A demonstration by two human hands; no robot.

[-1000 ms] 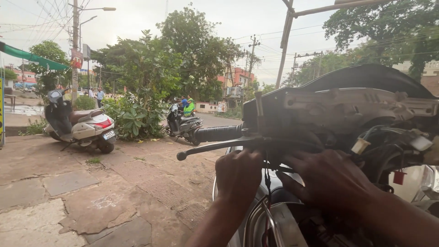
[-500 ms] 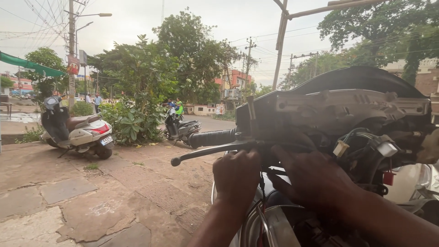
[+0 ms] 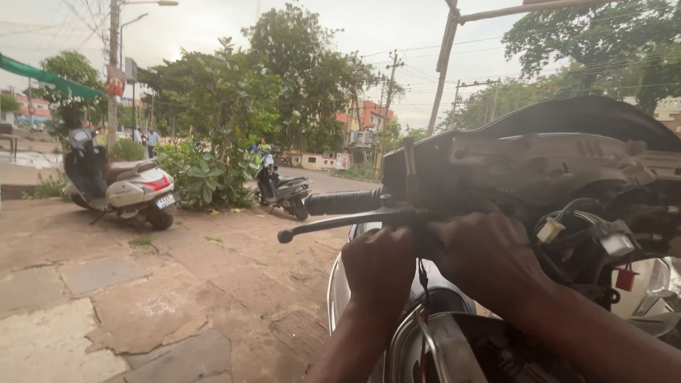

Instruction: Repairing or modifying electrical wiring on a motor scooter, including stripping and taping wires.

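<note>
A scooter's handlebar head [image 3: 539, 170] fills the right side, its cover off, with loose wires and a white connector [image 3: 550, 229] exposed. A black grip [image 3: 340, 202] and a brake lever [image 3: 333, 223] stick out to the left. My left hand [image 3: 379, 269] is closed just under the lever's base, beside a thin cable [image 3: 423, 284]. My right hand [image 3: 489, 259] reaches into the open housing below the handlebar. What either hand holds is hidden behind the fingers.
A light-coloured scooter [image 3: 117, 184] is parked at the left on cracked paving [image 3: 142, 298]. A dark scooter [image 3: 284, 188] stands by leafy bushes [image 3: 206, 170]. Poles, trees and a road lie beyond. A red tag [image 3: 626, 278] hangs among the wiring.
The view has shifted slightly left and down. Both hands stay under the handlebar, with the right hand moved a little deeper into the housing.
</note>
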